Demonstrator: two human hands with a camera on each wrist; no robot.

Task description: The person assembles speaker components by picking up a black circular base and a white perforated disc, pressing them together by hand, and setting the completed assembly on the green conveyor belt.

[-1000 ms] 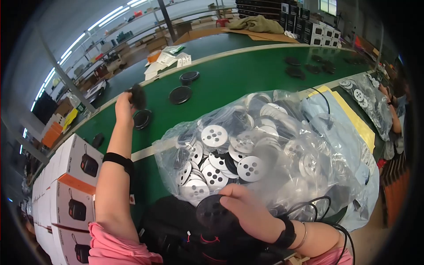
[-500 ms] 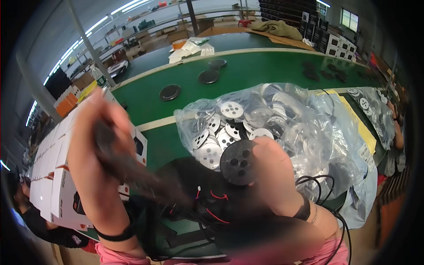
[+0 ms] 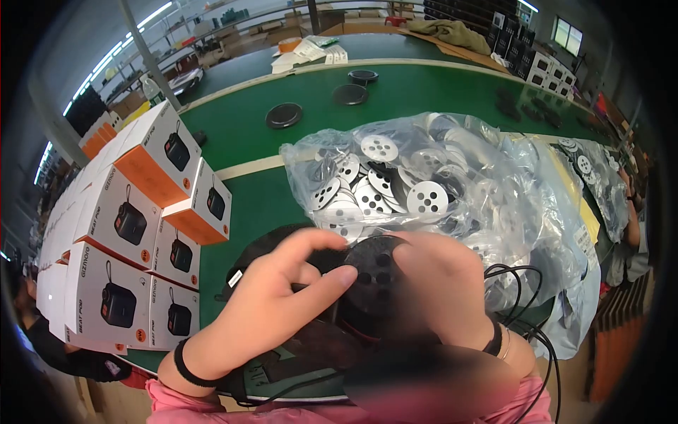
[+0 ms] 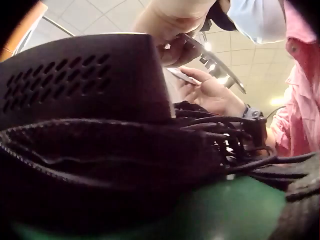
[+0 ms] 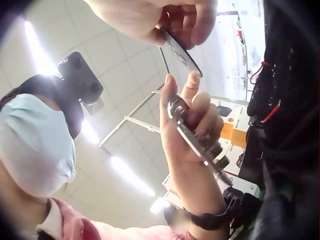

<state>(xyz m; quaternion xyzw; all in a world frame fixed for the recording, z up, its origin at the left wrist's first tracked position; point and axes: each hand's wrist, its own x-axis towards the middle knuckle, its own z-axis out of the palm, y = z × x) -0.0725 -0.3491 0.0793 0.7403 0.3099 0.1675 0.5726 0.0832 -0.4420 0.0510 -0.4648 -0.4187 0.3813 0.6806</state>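
Holding discs (image 5: 181,54) (image 5: 197,147), both hands (image 3: 275,293) (image 3: 441,275); head view mostly hides left one.

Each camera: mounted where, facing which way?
Head: on the head, facing forward and down at left hand and right hand; pink sleeves show.
Left wrist: on that wrist, facing up past perforated black case at both hands; pink clothing shows.
Right wrist: on that wrist, facing up at both hands; head camera shows.
Shared: both wrist views catch ceiling.
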